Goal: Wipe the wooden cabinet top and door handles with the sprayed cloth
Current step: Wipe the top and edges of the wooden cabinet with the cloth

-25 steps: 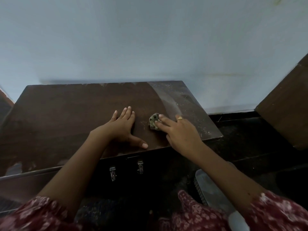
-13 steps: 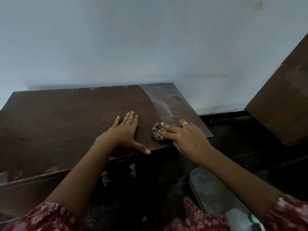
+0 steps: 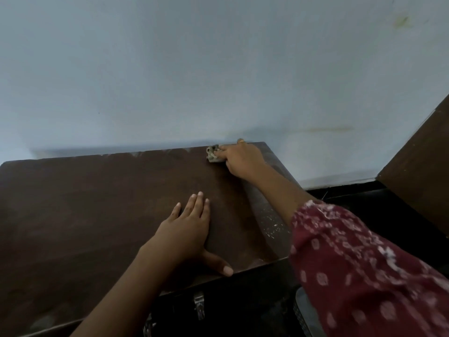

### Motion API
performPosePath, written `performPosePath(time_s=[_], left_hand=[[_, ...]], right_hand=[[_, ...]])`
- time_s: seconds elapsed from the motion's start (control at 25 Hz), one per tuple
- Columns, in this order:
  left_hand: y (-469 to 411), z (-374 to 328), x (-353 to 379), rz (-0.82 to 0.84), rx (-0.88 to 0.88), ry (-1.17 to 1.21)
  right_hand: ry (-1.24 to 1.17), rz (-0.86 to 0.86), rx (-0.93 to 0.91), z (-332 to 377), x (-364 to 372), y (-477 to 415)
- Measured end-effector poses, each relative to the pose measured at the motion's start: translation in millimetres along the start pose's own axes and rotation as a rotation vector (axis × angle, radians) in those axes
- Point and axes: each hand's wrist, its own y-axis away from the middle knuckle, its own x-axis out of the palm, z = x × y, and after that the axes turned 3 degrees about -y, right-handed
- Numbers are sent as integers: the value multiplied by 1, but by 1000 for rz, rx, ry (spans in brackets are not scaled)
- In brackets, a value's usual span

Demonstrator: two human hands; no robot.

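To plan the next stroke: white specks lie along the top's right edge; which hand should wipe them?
The right hand: it presses the cloth at the far right corner, beyond the specks; the left hand lies flat, empty.

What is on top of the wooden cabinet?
The left hand lies flat near the front edge of the cabinet top; the right hand presses a crumpled cloth at the back edge. Pale specks dot the right side. Part of the cloth is hidden under the fingers.
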Motion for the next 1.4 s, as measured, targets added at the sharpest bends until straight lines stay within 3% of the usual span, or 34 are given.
performPosePath(time_s=[0.24, 0.52, 0.8, 1.0, 1.4], left_hand=[[0, 0, -1, 2, -2, -11], [3, -1, -2, 21, -4, 106], [-1, -32, 13, -318, -115, 180], [0, -47, 27, -438, -131, 124], [-20, -51, 22, -470, -186, 153]], right_hand=[[-95, -43, 130, -13, 8, -25], [-114, 21, 85, -20, 11, 66], [-87, 47, 61, 3, -6, 187], [87, -39, -35, -1, 2, 241], [-36, 12, 31, -28, -1, 160]])
